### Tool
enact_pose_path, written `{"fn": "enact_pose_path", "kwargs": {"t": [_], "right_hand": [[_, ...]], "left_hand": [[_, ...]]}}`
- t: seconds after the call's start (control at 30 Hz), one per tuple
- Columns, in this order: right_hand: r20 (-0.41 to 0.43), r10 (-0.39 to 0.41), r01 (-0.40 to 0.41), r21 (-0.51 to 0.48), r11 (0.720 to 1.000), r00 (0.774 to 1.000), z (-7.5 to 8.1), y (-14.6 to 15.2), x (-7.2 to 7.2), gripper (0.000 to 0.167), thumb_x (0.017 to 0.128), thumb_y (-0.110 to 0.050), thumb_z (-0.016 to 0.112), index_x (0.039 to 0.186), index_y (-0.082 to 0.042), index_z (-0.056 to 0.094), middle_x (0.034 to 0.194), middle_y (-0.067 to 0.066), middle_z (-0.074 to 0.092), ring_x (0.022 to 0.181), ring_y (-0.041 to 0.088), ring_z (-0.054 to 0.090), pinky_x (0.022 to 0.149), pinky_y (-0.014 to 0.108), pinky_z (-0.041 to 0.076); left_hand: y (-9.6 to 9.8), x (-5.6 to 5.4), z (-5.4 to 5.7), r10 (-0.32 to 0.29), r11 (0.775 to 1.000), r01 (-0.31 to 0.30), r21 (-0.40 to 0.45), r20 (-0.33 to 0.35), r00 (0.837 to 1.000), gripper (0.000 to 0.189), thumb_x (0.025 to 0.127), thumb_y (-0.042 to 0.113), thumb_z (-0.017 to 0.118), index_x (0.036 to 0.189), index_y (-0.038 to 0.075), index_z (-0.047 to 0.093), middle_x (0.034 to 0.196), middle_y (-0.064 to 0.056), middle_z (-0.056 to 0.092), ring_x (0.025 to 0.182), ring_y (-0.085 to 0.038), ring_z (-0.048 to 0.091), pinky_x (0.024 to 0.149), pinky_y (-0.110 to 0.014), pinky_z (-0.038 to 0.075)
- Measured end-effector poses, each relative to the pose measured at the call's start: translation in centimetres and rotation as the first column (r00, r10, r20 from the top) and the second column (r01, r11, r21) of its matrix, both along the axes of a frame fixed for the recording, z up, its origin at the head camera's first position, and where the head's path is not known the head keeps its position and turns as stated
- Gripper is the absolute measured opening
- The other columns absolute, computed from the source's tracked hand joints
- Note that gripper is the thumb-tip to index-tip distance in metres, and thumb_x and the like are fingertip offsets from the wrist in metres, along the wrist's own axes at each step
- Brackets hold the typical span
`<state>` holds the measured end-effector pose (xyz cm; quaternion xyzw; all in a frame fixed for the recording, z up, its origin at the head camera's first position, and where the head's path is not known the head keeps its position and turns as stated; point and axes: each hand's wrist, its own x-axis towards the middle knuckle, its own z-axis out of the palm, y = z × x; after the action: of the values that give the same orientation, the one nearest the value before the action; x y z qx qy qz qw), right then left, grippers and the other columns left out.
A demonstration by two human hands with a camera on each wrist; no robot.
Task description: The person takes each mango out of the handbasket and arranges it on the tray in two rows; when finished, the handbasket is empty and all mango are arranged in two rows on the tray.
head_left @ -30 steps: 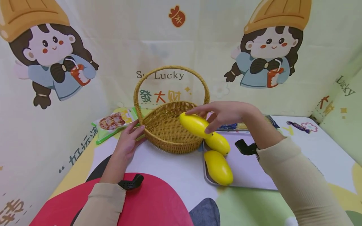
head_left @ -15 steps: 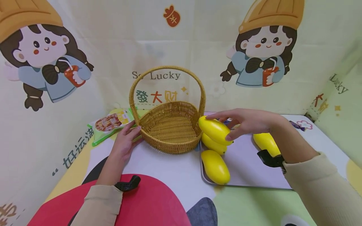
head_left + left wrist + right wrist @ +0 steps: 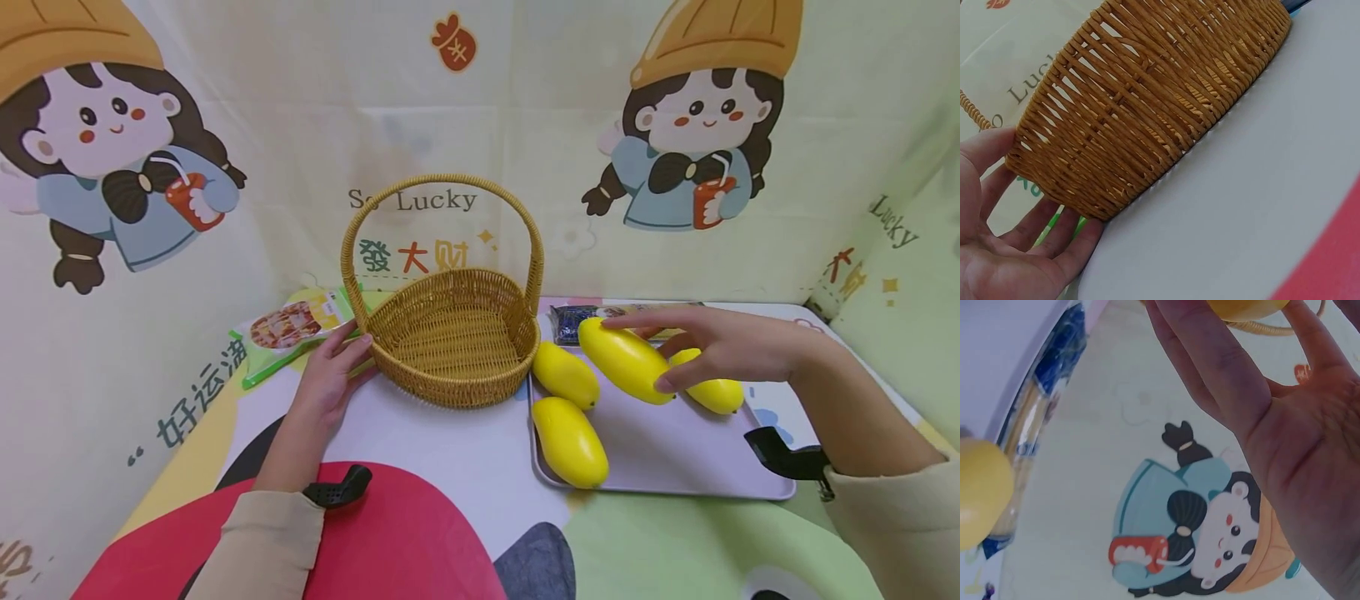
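Note:
My right hand [image 3: 723, 346] pinches a yellow mango [image 3: 626, 360] between thumb and fingers, up over the tray [image 3: 652, 475]. In the right wrist view, only the lower edge of that mango [image 3: 1244, 307] shows between the fingers. Two more mangoes lie along the tray's left side, a rear mango [image 3: 566, 375] and a front mango [image 3: 570, 442]. Another mango [image 3: 716, 392] lies at the tray's right, partly behind my right hand. My left hand [image 3: 333, 375] rests against the left side of a wicker basket [image 3: 457, 383], its fingertips touching the weave in the left wrist view.
A green snack packet [image 3: 288, 329] lies left of the basket. Behind the tray is a long blue-and-tan packet [image 3: 573, 321]. The basket's tall handle [image 3: 442, 179] arches in front of the printed backdrop [image 3: 510, 125].
My right hand has carried the mango rightward, away from the basket and over the tray. The other mangoes and the packet behind show more now. My left hand stays at the basket.

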<state>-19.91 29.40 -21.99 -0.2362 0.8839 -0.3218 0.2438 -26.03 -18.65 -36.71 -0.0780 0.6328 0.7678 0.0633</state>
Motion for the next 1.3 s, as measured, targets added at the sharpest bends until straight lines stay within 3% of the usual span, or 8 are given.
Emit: {"fn": "enact_pose_path", "kwargs": {"t": [0.27,0.33,0.5,0.67,0.83,1.0,1.3], "right_hand": [[-0.056,-0.111,0.114,0.056,0.992,0.992,-1.4,3.9,2.3,0.075,0.093,-0.027,0.077,0.158,-0.036,0.040,0.155,0.011,0.048,0.126,0.036,0.055,0.083,0.034,0.057],[-0.058,-0.129,0.132,0.051,0.990,0.990,-1.9,4.8,2.8,0.077,0.094,-0.025,0.076,0.160,-0.035,0.038,0.155,0.012,0.047,0.125,0.036,0.056,0.081,0.030,0.058],[-0.086,-0.174,0.180,0.074,0.981,0.981,-3.2,6.9,3.8,0.082,0.094,-0.023,0.076,0.163,-0.030,0.033,0.154,0.019,0.045,0.122,0.037,0.058,0.080,0.035,0.057],[-0.050,-0.208,0.212,0.098,0.972,0.977,-4.3,8.0,4.5,0.083,0.094,-0.023,0.075,0.164,-0.026,0.030,0.154,0.028,0.040,0.119,0.037,0.059,0.080,0.040,0.055],[-0.052,-0.206,0.211,0.129,0.969,0.977,-5.7,8.8,5.0,0.082,0.094,-0.022,0.075,0.163,-0.023,0.032,0.152,0.030,0.041,0.115,0.035,0.062,0.078,0.036,0.055],[-0.059,-0.181,0.188,0.142,0.972,0.982,-6.9,8.9,5.5,0.081,0.092,-0.021,0.077,0.162,-0.022,0.036,0.153,0.028,0.043,0.110,0.030,0.061,0.074,0.025,0.052],[-0.060,-0.221,0.229,0.216,0.949,0.973,-8.3,8.7,6.3,0.078,0.086,-0.010,0.074,0.158,-0.014,0.044,0.132,0.014,0.055,0.098,0.022,0.050,0.069,0.023,0.040]], "left_hand": [[0.1,-0.1,-0.1,-0.006,1.000,0.006,-0.006,-0.005,1.000,0.067,0.104,0.034,0.063,0.163,0.032,0.032,0.164,-0.007,0.038,0.144,-0.023,0.047,0.121,-0.044,0.041],[0.2,-0.2,-0.1,-0.007,1.000,0.007,-0.007,-0.010,1.000,0.068,0.103,0.035,0.064,0.163,0.031,0.032,0.164,-0.007,0.038,0.144,-0.023,0.047,0.121,-0.044,0.041],[0.1,-0.3,0.0,-0.010,1.000,0.010,-0.012,-0.016,1.000,0.068,0.104,0.034,0.063,0.164,0.031,0.031,0.164,-0.008,0.038,0.145,-0.024,0.047,0.121,-0.045,0.041],[-0.1,-0.1,-0.1,-0.003,1.000,0.003,-0.019,-0.011,1.000,0.068,0.104,0.035,0.062,0.164,0.031,0.029,0.164,-0.008,0.038,0.143,-0.023,0.048,0.122,-0.045,0.040],[-0.2,0.1,-0.2,0.007,1.000,-0.006,-0.020,0.006,1.000,0.067,0.105,0.034,0.062,0.164,0.032,0.030,0.165,-0.007,0.037,0.144,-0.023,0.047,0.122,-0.044,0.040],[0.0,0.0,-0.1,0.015,1.000,-0.015,-0.012,0.010,1.000,0.065,0.106,0.032,0.060,0.164,0.031,0.031,0.165,-0.007,0.038,0.143,-0.022,0.047,0.122,-0.044,0.040],[0.0,-0.1,0.0,0.011,1.000,-0.011,-0.018,0.008,1.000,0.065,0.106,0.032,0.060,0.164,0.032,0.031,0.163,-0.008,0.040,0.143,-0.023,0.048,0.122,-0.044,0.040]]}}
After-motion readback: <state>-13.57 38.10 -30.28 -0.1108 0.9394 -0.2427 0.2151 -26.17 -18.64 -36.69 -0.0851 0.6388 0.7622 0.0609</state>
